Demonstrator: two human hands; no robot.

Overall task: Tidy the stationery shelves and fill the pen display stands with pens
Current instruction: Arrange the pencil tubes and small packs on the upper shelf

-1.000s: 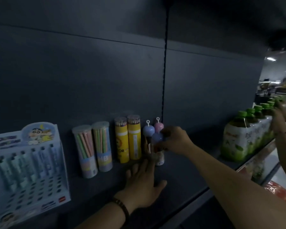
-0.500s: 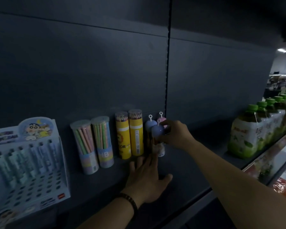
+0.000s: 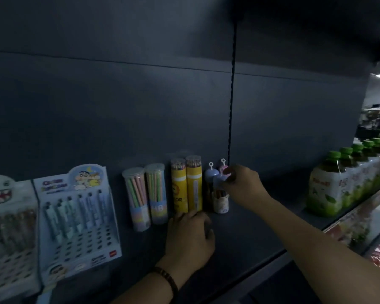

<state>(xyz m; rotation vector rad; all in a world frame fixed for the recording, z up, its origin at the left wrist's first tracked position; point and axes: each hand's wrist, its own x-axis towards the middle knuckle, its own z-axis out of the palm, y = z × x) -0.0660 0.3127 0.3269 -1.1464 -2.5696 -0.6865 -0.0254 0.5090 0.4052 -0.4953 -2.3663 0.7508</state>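
On the dark shelf (image 3: 250, 227) two pen display stands sit at the left. The cartoon-boy stand (image 3: 101, 251) holds blue and mint pens (image 3: 83, 213) upright in its back rows, and the toothy-face stand (image 3: 7, 227) is cut by the frame edge. Beside them stand two clear tubes of pastel pencils (image 3: 137, 198), then two yellow coloured-pencil tubes (image 3: 194, 183) — all upright, side by side. Three small dome-lidded pots cluster next — the front pot (image 3: 221, 201) is pinched at its lid by the right hand (image 3: 244, 185).
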